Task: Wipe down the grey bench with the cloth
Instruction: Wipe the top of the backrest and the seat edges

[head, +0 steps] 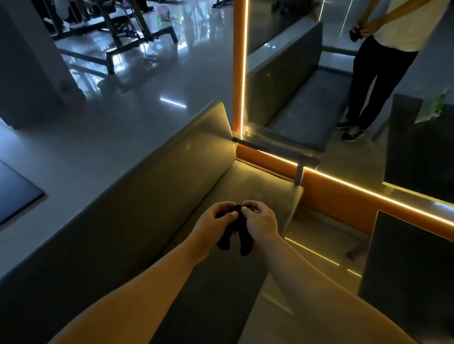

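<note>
A grey upholstered bench point(264, 188) with a low backrest point(160, 186) on its left runs away from me to a mirror. Above the seat, both hands hold a small black cloth point(236, 235) bunched between them. My left hand point(215, 219) grips the cloth's left side. My right hand point(261, 219) pinches its top right. Two dark ends of the cloth hang down below my hands, off the seat.
An orange-framed mirror point(300, 178) with lit strips stands at the bench's far end and shows my reflection point(385, 60). A dark box point(419, 278) stands right of the bench. Gym machines point(102, 11) stand on the glossy floor at the far left.
</note>
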### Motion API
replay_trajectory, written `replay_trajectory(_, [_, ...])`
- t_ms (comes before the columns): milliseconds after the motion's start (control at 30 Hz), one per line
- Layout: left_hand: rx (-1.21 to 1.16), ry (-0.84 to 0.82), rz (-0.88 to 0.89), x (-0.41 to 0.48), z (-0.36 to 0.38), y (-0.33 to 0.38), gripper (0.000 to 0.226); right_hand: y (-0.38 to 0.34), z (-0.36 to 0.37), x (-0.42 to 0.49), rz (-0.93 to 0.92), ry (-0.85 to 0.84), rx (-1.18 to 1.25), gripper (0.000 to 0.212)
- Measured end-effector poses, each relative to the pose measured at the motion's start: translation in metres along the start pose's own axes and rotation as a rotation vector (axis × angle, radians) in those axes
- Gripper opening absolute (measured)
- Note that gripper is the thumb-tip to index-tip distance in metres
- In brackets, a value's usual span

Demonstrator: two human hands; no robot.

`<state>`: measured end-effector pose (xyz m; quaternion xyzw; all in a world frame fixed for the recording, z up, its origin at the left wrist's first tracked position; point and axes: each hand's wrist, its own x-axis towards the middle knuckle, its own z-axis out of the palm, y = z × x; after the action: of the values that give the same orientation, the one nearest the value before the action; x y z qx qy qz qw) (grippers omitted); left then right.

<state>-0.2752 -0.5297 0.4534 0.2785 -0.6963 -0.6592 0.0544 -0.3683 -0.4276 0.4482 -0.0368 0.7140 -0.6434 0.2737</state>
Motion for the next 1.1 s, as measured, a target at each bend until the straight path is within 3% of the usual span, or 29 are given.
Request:
replay_trajectory(200, [0.157, -0.076, 0.063, 0.045, -0.021, 0.000, 0.051, -0.013, 0.024, 0.037, -0.033, 0.032, 0.004, 0.016])
replay_trajectory(433, [0.292, 0.113, 0.046, 0.094, -0.062, -0.004, 0.034, -0.023, 0.069, 0.071, -0.021, -0.073, 0.061, 0.018])
replay_trajectory(600, [0.175, 0.171, -0.069, 0.139, -0.081, 0.006, 0.028, -0.026, 0.092, 0.124, -0.020, -0.177, 0.056, 0.019])
replay_trajectory(867, [0.024, 0.346, -0.150, 0.281, -0.087, 0.013, 0.024, -0.030, 0.125, 0.283, 0.196, -0.238, 0.021, 0.046])
replay_trajectory(1100, [-0.017, 0.315, -0.190, 0.440, -0.085, 0.029, 0.028, -0.051, 0.138, 0.443, 0.228, -0.246, -0.020, 0.032])
